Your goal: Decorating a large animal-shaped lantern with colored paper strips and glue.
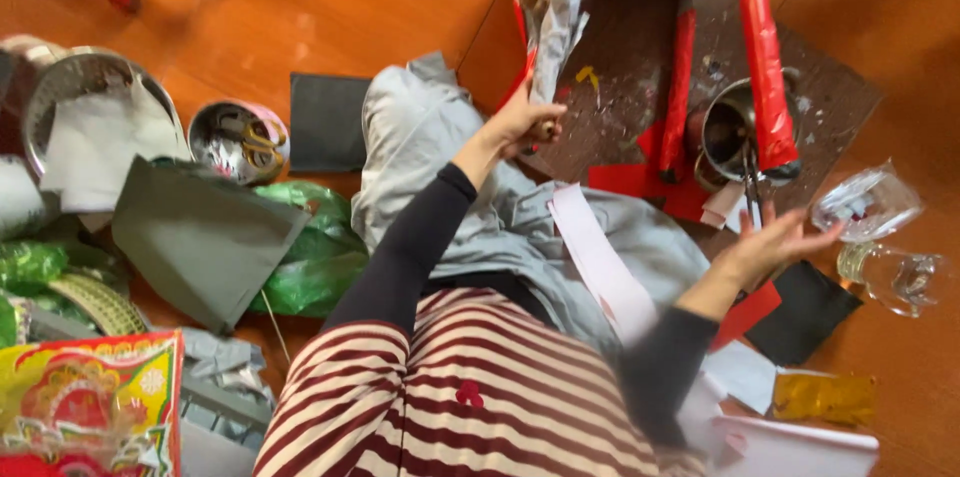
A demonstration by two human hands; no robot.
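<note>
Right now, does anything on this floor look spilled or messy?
Yes. The brown mat under the red-legged frame is spattered with pale flecks and a yellow smear, and paper scraps lie scattered near the right hand.

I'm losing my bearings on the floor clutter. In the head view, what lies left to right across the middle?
Metal bowl with white paper → round tin → dark grey sheet → left hand → metal cup → right hand → clear plastic container.

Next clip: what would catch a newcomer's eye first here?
The grey paper-covered frame with red legs standing on a brown board at top centre. The left hand grips its lower edge, while the right hand reaches open toward a clear plastic wrapper at the right. Grey paper sheets and a bright printed packet litter the orange floor on the left.
</note>
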